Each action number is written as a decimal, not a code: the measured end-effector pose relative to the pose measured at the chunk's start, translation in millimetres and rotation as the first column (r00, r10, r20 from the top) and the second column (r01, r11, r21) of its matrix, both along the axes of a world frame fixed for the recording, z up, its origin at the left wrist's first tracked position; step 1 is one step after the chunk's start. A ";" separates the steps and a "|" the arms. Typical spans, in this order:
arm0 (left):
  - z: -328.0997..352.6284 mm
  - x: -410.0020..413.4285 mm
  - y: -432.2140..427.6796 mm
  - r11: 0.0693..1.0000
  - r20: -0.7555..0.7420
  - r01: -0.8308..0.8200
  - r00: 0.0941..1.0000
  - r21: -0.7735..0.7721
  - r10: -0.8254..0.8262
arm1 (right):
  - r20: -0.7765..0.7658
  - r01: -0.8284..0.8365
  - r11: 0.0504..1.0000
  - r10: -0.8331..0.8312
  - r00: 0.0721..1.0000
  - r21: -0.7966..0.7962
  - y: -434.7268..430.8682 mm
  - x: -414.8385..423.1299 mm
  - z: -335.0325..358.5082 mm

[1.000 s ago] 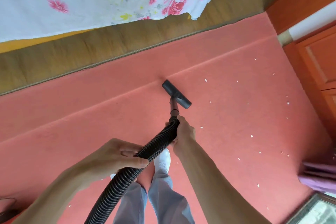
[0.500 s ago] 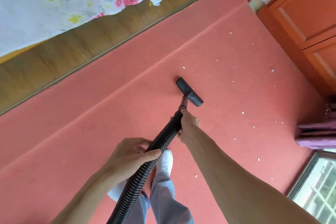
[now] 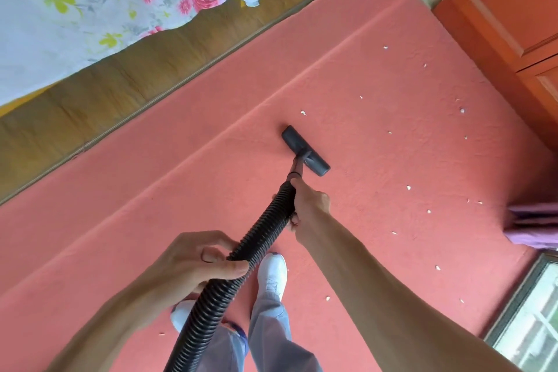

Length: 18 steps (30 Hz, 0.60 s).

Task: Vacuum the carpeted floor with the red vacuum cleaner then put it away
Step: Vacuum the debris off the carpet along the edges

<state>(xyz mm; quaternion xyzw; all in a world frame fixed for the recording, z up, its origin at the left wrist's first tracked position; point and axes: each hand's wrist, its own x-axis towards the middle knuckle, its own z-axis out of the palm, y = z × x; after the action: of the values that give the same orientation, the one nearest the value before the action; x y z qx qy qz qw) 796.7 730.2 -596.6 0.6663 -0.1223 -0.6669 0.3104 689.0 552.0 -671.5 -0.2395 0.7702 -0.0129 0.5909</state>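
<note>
Vacuum hose (image 3: pixel 241 254) gripped by left hand (image 3: pixel 193 263) and right hand (image 3: pixel 308 205); nozzle (image 3: pixel 305 150) flat on carpet (image 3: pixel 392 160).

Daylit window (image 3: pixel 531 329) beside orange cabinets (image 3: pixel 513 9), floral sheet (image 3: pixel 90 9) opposite.

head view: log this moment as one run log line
step: vacuuming | left hand: grips hose | right hand: grips hose end | nozzle: on carpet | white scraps: right of nozzle
</note>
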 end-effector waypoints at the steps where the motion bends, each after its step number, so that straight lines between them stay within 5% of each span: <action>1: 3.2 4.0 -0.4 1.000 -0.011 -0.011 1.000 0.002 0.011 | 0.007 -0.016 1.000 0.016 1.000 0.012 -1.4 5.5 3.8; 11: -28.3 -16.3 -49.4 0.972 0.095 -0.234 0.968 0.015 0.232 | -0.012 -0.094 0.995 0.094 0.996 -0.022 -65.6 35.5 -27.3; 18: -48.8 -29.2 -73.8 0.990 0.122 -0.131 0.985 0.059 0.124 | -0.004 -0.097 0.995 0.097 0.995 0.006 -83.9 18.2 -45.7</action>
<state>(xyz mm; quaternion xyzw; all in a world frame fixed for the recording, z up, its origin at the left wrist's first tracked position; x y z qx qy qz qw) 767.5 656.4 -645.4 0.7209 -0.0750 -0.6090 0.3221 707.2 468.2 -717.2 -0.2751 0.7591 0.0188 0.5898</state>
